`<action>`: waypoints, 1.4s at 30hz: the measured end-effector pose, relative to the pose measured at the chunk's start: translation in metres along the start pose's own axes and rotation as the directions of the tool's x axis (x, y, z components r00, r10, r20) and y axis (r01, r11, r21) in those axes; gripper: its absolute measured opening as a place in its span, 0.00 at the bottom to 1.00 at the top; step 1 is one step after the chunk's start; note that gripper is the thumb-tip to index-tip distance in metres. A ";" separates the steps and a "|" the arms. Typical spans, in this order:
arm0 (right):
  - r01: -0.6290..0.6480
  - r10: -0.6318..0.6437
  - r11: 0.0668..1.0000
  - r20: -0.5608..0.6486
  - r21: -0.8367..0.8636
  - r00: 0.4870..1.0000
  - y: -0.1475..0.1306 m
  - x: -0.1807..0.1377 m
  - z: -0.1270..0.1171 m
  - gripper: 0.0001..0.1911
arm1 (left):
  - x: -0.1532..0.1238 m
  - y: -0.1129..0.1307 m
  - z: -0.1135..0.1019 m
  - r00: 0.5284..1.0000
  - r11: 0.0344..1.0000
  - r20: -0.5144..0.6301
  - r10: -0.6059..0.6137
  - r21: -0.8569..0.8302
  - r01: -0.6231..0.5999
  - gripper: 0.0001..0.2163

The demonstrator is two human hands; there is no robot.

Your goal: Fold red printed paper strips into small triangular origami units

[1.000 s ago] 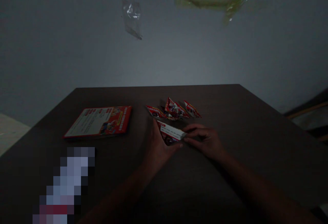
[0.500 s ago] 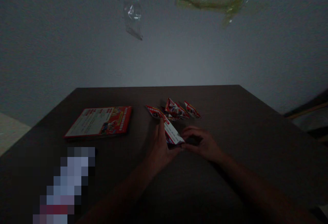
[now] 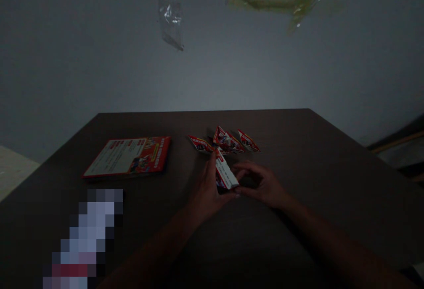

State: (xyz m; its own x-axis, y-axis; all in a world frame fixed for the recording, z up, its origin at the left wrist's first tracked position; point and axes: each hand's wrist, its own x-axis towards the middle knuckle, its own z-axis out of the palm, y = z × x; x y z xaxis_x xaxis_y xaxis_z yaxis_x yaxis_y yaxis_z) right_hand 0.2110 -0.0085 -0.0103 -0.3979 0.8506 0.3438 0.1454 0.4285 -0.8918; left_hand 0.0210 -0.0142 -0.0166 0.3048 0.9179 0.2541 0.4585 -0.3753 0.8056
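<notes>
While the room is dark, a folded paper (image 3: pixel 225 175) is pinched by the left hand (image 3: pixel 207 192) and right hand (image 3: pixel 261 185), small folded papers (image 3: pixel 225 142) just behind, red booklet (image 3: pixel 130 156) on the table (image 3: pixel 298 148).

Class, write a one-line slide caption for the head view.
Both hands fold a printed paper near finished folded pieces on a dark table.

The print on the booklet (image 3: pixel 129 156) is too small to read. A blurry patch (image 3: pixel 84 240) at 8 o'clock hides something on the table (image 3: pixel 314 156).
</notes>
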 end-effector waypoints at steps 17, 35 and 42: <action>-0.003 0.006 0.999 0.094 -0.034 0.996 -0.003 0.000 0.002 0.38 | 0.000 -0.005 0.001 0.995 0.992 0.065 0.076 0.098 -0.083 0.51; 0.089 0.063 0.890 0.314 -0.447 0.947 -0.014 0.000 0.007 0.23 | -0.001 -0.011 -0.002 0.960 0.954 0.238 0.144 0.223 -0.198 0.47; 0.095 0.101 0.861 0.351 -0.500 0.931 -0.017 -0.004 0.011 0.37 | 0.001 -0.004 -0.007 0.947 0.937 0.275 0.163 0.259 -0.236 0.43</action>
State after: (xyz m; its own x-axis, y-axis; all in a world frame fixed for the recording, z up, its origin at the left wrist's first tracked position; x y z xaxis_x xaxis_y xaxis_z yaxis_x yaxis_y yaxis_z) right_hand 0.2004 -0.0223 0.0008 -0.6739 0.7279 0.1261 0.5401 0.6020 -0.5881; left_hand 0.0135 -0.0110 -0.0153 0.5932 0.7729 0.2251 0.5732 -0.6019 0.5560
